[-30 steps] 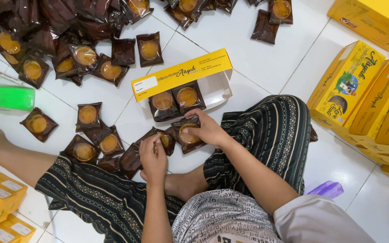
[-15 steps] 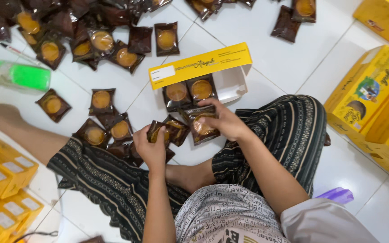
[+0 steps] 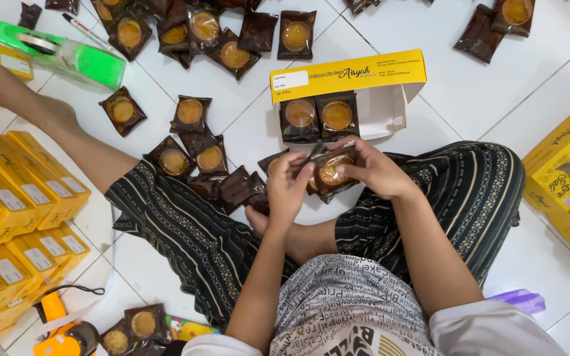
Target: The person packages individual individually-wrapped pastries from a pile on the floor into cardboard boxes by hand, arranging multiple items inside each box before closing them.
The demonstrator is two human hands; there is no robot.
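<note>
Brown wrapped pastry [image 3: 330, 173] held above lap, just in front of open white box [image 3: 384, 109]. Right hand [image 3: 372, 166] closed around pack's right side; left hand [image 3: 289, 186] pinches left edge, likely steadying it for packing. Box holds two packs [image 3: 318, 117] side by side, room left; yellow lid [image 3: 348, 74] stands open. Loose packs [image 3: 192, 142] scattered on tiled floor [image 3: 430, 33]. Stacked yellow boxes [image 3: 14, 211] at left.
</note>
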